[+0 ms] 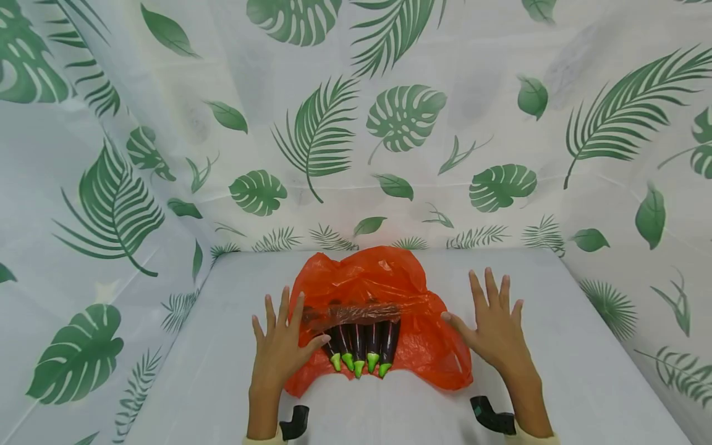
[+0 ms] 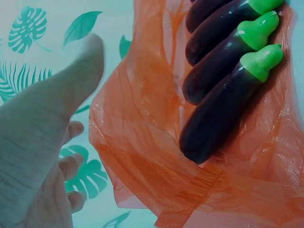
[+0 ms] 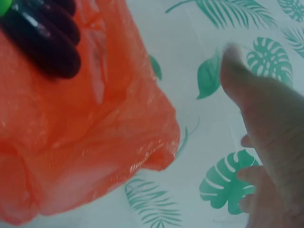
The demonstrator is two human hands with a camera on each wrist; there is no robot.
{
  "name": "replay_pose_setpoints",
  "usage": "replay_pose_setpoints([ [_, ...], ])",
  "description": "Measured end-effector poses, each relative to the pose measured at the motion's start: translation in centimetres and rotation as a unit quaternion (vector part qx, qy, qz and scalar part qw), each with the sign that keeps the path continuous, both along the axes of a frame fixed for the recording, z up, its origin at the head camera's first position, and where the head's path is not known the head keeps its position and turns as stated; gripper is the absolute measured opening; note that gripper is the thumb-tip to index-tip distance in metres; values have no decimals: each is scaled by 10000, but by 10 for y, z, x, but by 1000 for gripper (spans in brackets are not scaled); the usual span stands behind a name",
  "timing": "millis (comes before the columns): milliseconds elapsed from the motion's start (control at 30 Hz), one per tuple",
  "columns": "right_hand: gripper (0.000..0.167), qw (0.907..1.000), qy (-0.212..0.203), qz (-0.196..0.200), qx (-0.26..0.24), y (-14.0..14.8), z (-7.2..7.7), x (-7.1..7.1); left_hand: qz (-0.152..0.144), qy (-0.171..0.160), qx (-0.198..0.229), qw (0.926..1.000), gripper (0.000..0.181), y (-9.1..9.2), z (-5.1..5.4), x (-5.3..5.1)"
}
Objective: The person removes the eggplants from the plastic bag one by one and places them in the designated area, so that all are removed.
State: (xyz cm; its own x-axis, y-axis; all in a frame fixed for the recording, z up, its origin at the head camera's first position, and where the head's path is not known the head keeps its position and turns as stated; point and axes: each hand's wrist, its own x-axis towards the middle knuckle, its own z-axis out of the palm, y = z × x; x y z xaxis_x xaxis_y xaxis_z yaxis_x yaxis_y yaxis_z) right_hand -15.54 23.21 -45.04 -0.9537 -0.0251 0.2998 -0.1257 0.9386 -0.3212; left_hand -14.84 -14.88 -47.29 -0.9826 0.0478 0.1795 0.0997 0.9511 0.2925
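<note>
Left side, a pale leaf-print sheet (image 1: pixel 67 204) hangs as a wall; across the back the same green leaves run on a white backdrop (image 1: pixel 334 216), and over on the right another printed side sheet (image 1: pixel 601 259) closes in. Down below, a plain white table (image 1: pixel 194 371) spreads between them.

Counting across now: one left hand (image 1: pixel 278 353), one red plastic bag (image 1: pixel 384 269), five dark eggplants (image 1: pixel 359 346) with bright green caps, one right hand (image 1: pixel 496 330), and a black bent piece at each wrist, two in all.

And the grip? Left hand: fingers spread wide, pinching nothing, its thumb overlapping the leftmost eggplant in the head view but clear of the bag in the wrist view. Between the hands, the eggplants lie side by side on the bag, caps toward the person, a fold of film across their far ends. Right hand: spread too, thumb by the bag's right edge, well apart from the eggplants.
</note>
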Motion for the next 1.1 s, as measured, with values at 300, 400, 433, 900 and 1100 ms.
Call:
replay_pose_setpoints([
  [300,65,9816,1361,9,-1337,-9,10,2,9,237,-202,9995,86,0,-1,2],
  [400,55,9713,1687,98,-1675,-12,13,2,15,358,-196,9992,80,0,-2,3],
  [433,53,9679,1790,149,-1756,-13,14,2,18,397,-188,9990,79,0,-3,3],
  [900,42,9183,2649,1413,-2578,-30,9,14,326,-254,852,9955,69,-5,-10,10],
  [1100,39,8894,2383,2570,-2935,-61,-16,30,615,-128,1402,9881,53,-2,-13,13],
])
